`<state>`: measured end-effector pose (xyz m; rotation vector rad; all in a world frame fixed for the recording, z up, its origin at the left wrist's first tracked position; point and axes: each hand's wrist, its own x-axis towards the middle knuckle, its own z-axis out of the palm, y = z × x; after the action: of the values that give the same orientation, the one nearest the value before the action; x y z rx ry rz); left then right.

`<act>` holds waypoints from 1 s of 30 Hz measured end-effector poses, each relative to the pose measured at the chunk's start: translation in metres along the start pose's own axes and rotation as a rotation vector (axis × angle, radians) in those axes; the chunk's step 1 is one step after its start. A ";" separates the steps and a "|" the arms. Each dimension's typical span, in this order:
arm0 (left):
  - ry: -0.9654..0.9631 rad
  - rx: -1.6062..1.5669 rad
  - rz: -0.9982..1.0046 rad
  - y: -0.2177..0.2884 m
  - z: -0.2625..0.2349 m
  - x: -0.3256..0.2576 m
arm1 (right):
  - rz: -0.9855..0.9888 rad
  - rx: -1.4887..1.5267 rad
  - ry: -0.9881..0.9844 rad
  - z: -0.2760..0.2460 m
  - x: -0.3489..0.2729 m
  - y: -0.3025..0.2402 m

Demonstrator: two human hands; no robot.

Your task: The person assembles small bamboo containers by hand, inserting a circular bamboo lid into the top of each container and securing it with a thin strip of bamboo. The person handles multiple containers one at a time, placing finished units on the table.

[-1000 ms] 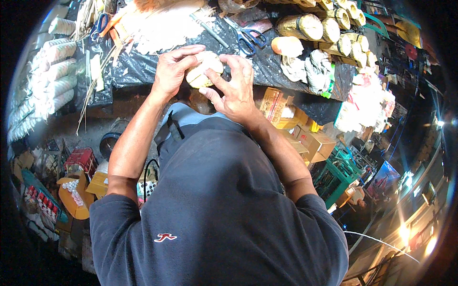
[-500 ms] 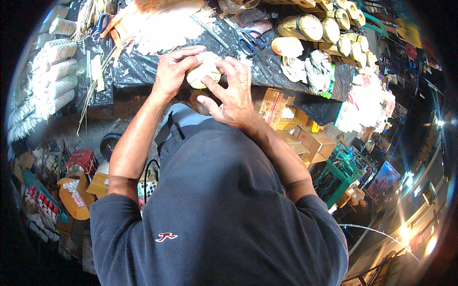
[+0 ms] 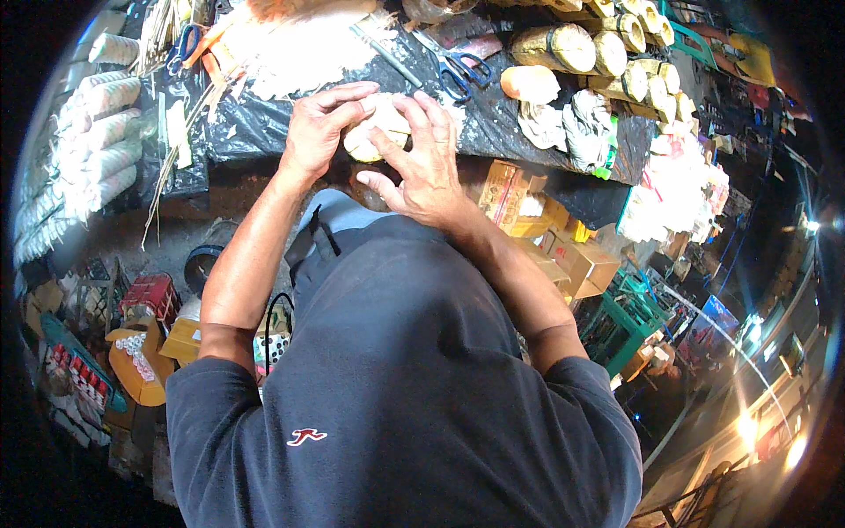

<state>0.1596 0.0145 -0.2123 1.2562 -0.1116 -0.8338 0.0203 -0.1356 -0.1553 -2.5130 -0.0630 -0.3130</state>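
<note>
At the near edge of the black-covered table I hold a round, pale-yellow piece (image 3: 383, 128) between both hands. Its top looks whitish and over-bright, so its exact kind is hard to make out. My left hand (image 3: 321, 132) grips its left side, with the fingers curled over the upper rim. On the right side, my right hand (image 3: 427, 163) has its fingers bent against the piece. The index finger presses on its face, while the thumb sticks out below.
Blue-handled scissors (image 3: 458, 75) and a grey rod (image 3: 387, 55) lie beyond my hands. Stacked yellow cylinders (image 3: 554, 48) stand at the far right, near crumpled grey gloves (image 3: 585, 128). More scissors (image 3: 183, 48) and white rolls (image 3: 110, 128) are left. Cardboard boxes (image 3: 581, 268) sit below the table.
My right hand has shifted slightly left, and its fingers have moved over the round piece. The left hand stays almost in place.
</note>
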 end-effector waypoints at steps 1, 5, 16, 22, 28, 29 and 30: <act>0.002 -0.014 -0.016 0.000 0.000 0.000 | -0.035 0.005 -0.007 0.003 -0.002 0.003; -0.011 0.038 0.035 0.002 0.000 -0.001 | -0.008 0.144 0.012 0.002 -0.006 0.004; 0.022 -0.008 0.019 0.003 0.003 0.000 | -0.154 -0.285 -0.021 0.001 0.002 0.012; -0.009 -0.019 0.074 -0.006 0.000 0.002 | -0.007 -0.124 -0.002 -0.004 0.003 0.013; -0.050 -0.190 0.018 -0.001 -0.004 0.000 | -0.093 -0.377 -0.047 0.003 0.003 0.014; -0.035 -0.129 -0.003 0.000 -0.006 0.000 | -0.083 -0.355 -0.041 0.004 0.004 0.012; -0.027 -0.072 -0.021 0.002 -0.008 -0.001 | -0.093 -0.391 -0.048 0.003 0.004 0.010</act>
<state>0.1643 0.0213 -0.2128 1.1808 -0.0900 -0.8662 0.0260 -0.1422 -0.1619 -2.9112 -0.1513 -0.3291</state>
